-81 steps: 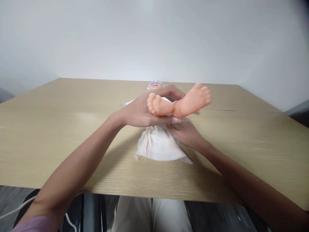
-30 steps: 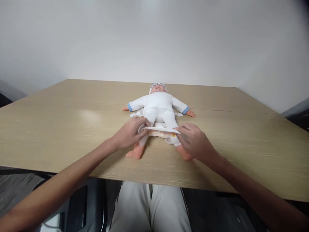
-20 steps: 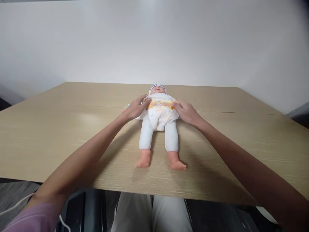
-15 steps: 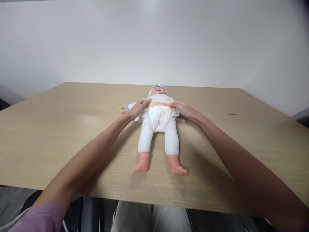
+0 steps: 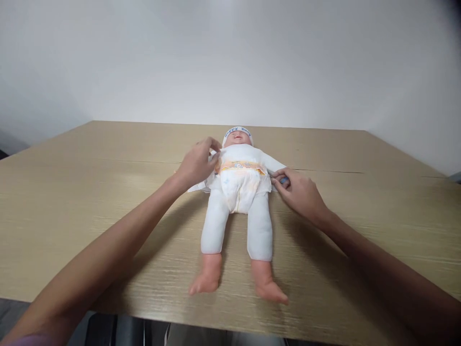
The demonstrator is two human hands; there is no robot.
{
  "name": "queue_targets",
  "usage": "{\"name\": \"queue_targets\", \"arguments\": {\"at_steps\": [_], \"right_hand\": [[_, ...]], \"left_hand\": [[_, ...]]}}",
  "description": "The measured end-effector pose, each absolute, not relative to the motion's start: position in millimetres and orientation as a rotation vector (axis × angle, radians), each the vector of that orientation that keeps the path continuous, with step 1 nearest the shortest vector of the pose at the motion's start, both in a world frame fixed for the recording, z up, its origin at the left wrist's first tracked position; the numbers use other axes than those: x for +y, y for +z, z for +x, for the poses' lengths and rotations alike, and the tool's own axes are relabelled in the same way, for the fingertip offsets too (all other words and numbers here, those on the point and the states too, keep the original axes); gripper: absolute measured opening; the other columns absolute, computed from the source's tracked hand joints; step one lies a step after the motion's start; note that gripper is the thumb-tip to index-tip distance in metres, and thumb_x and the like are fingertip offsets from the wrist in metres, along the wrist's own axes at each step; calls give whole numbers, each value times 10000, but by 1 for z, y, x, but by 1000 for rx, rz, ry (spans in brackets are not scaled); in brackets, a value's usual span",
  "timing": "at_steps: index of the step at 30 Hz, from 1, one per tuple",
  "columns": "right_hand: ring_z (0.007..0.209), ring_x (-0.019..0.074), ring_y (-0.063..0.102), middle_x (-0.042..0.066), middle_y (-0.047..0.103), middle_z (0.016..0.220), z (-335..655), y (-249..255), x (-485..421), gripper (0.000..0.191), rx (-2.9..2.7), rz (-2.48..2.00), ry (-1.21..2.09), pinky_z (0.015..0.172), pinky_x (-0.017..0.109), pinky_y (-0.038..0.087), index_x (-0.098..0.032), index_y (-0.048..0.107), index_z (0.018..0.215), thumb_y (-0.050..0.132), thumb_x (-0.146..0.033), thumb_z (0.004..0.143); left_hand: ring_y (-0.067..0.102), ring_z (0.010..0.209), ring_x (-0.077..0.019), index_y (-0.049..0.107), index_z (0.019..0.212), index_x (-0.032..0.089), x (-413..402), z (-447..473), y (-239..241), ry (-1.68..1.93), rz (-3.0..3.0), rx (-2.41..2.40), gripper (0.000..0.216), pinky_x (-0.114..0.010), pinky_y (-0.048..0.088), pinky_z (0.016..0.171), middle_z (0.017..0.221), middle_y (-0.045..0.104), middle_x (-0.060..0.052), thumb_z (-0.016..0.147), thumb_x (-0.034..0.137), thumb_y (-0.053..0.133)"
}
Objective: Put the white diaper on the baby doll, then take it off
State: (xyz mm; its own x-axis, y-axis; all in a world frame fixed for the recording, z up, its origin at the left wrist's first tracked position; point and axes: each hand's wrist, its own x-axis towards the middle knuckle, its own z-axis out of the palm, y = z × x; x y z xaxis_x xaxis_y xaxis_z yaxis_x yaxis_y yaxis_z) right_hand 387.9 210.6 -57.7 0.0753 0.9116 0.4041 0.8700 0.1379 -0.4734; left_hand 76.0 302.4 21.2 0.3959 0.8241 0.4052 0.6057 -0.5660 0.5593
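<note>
A baby doll point(image 5: 236, 216) in white clothes and a white cap lies on its back on the wooden table point(image 5: 90, 202), feet toward me. A white diaper point(image 5: 240, 182) with an orange waistband covers its hips. My left hand point(image 5: 196, 163) pinches the diaper's side flap at the doll's right hip. On the other side, my right hand point(image 5: 300, 194) is closed on the diaper's tab beside the doll's left arm.
The table's near edge runs just below the doll's bare feet point(image 5: 266, 290). A seam point(image 5: 360, 172) crosses the tabletop behind the doll. A plain white wall point(image 5: 230, 62) stands behind the table.
The doll's legs were lowered flat and the diaper's front was folded up over its belly. Both hands moved from the waistband out to the diaper's sides. The view has come closer.
</note>
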Motion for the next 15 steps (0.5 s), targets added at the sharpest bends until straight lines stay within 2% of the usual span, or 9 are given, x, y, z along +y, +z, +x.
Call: {"name": "queue_targets", "arguments": {"at_steps": [2,5,10,15], "right_hand": [[847,269,720,80,821,1045,392,-69,200,193,-1819,-1763,-33,742,383,475,-245,728,1061,654,-411,997],[938,299,720,76,802,1021,396,-79,197,183,-1790,-1802,-46,735,378,447,-253,710,1000,677,-431,971],[764,263,663,27,733,828,403,-79,203,308,-1665,-1959,127,697,368,395,-268,645,859,723,-561,908],[771,264,644,31,708,782,403,-74,205,405,-1692,-2021,263,693,363,387,-271,628,762,735,-642,884]], "left_hand": [[663,1202,-281,657,1195,214,292,90,30,1048,2545,1154,243,-469,501,1089,1318,749,-97,1007,174,509],[622,1308,-297,691,1205,214,277,119,37,972,2728,858,242,-475,460,1164,1325,740,-104,1063,245,497],[617,1315,-331,757,1137,223,272,155,26,642,2812,753,317,-507,435,1162,1335,746,-111,1077,474,574],[572,1368,-350,781,1142,233,273,155,14,593,2811,862,392,-528,406,1178,1372,743,-100,1066,559,577]]}}
